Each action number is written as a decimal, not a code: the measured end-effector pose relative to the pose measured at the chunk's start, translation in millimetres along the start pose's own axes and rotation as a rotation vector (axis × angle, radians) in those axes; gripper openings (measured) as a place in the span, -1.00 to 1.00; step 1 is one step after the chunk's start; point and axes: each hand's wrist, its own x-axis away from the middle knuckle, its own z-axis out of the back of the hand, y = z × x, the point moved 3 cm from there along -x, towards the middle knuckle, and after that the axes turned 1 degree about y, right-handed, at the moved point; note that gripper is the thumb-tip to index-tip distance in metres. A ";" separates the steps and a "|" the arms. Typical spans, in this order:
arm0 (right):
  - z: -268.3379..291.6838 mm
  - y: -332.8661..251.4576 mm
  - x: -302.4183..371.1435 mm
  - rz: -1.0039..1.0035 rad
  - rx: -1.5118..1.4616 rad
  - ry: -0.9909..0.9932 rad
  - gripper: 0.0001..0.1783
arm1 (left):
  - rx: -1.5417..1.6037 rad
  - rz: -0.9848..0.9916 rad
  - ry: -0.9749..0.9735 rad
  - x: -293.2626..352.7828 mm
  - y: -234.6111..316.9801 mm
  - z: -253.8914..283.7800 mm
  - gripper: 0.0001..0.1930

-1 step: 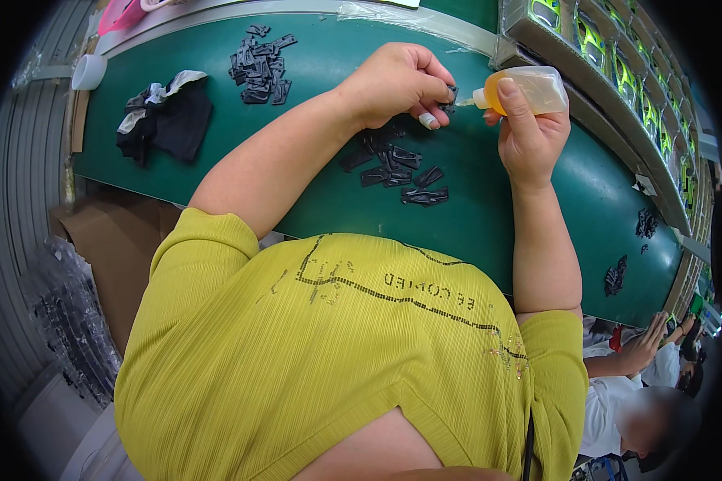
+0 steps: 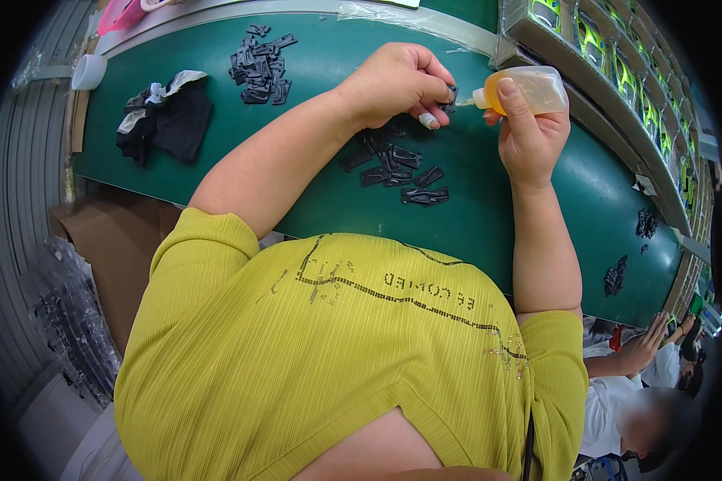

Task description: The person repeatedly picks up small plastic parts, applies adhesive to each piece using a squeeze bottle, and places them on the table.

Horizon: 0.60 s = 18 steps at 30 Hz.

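My left hand (image 2: 397, 84) pinches a small black flat piece (image 2: 451, 98) between thumb and fingertips, above the green table (image 2: 473, 216). My right hand (image 2: 529, 140) grips a small clear squeeze bottle (image 2: 536, 86) of yellowish liquid, lying sideways. Its white nozzle points left and meets the black piece. Just below my hands, several similar black pieces (image 2: 397, 167) lie scattered on the green surface.
A second pile of black pieces (image 2: 261, 62) lies at the far left, beside a black and white cloth (image 2: 168, 116) and a white roll (image 2: 88, 72). Racks with green-yellow items (image 2: 610, 48) line the right edge. A cardboard box (image 2: 108, 248) stands below. Another person's hand (image 2: 642, 349) appears lower right.
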 end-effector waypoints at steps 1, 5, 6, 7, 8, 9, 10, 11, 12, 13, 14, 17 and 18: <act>-0.5 -0.3 0.1 0.005 0.008 -0.007 -0.72 | -0.002 0.000 0.002 0.1 -0.2 -0.1 -0.80; -0.7 0.0 0.1 0.009 0.031 -0.008 -0.71 | -0.012 0.009 0.002 -1.0 -0.5 -0.2 -0.80; -1.0 -0.3 0.1 0.009 0.032 -0.007 -0.71 | -0.014 0.008 0.001 -1.4 -0.2 -0.4 -0.81; -1.7 -0.8 0.1 0.009 0.037 -0.008 -0.71 | -0.016 0.007 -0.001 -2.1 0.1 -0.5 -0.81; -2.9 -1.4 0.1 0.010 0.040 -0.010 -0.71 | -0.015 0.007 0.000 -2.4 -0.1 -0.2 -0.81; -3.9 -2.1 -0.5 0.010 0.040 -0.010 -0.71 | -0.012 0.011 -0.004 -3.1 -0.5 0.1 -0.81; -5.3 -3.6 -1.4 0.038 0.069 -0.018 -0.73 | -0.008 0.014 -0.007 -4.0 -0.5 0.6 -0.81; -6.6 -5.1 -1.5 0.067 0.097 -0.028 -0.76 | -0.008 0.013 -0.005 -3.8 -0.5 1.1 -0.81; -6.2 -4.4 -2.6 0.068 0.096 -0.030 -0.76 | 0.000 0.002 -0.004 -3.6 0.2 1.7 -0.81; -2.6 -2.1 -4.9 0.040 0.004 0.018 -0.79 | 0.008 -0.009 -0.003 -3.1 1.3 2.4 -0.81; -2.3 -0.5 -11.5 0.019 -0.097 0.054 -0.83 | 0.003 -0.022 0.014 -2.6 3.2 5.0 -0.81; 15.5 1.1 -15.3 -0.074 -0.294 0.178 -0.91 | 0.127 0.033 -0.014 -4.5 -2.3 1.3 -0.81; 16.9 3.5 -15.9 -0.110 -0.350 0.184 -0.91 | 0.150 0.029 -0.009 -5.0 -3.8 4.7 -0.80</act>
